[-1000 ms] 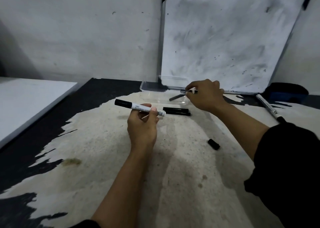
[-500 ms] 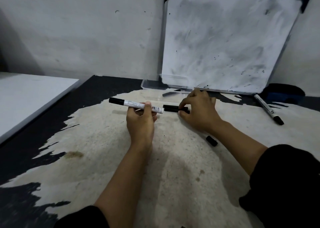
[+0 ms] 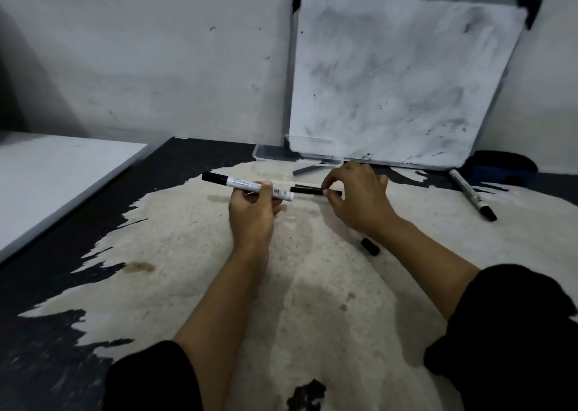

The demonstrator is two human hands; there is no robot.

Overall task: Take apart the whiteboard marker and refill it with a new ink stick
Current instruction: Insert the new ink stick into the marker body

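My left hand holds the white marker barrel level above the table, its black capped end pointing left and its open end pointing right. Just right of that open end lies a black ink stick; the fingertips of my right hand pinch its right part. A small black end cap lies on the table below my right wrist. A grey stick rests farther back, near the board.
A smudged whiteboard leans on the wall behind a clear plastic tray. A second marker and a blue eraser lie at the right. A white board sits at the left. The worn table top is pale with black patches.
My right hand came down from the back near the tray to the black ink stick and closed its fingertips on it. My left hand kept holding the barrel, lowering it slightly.
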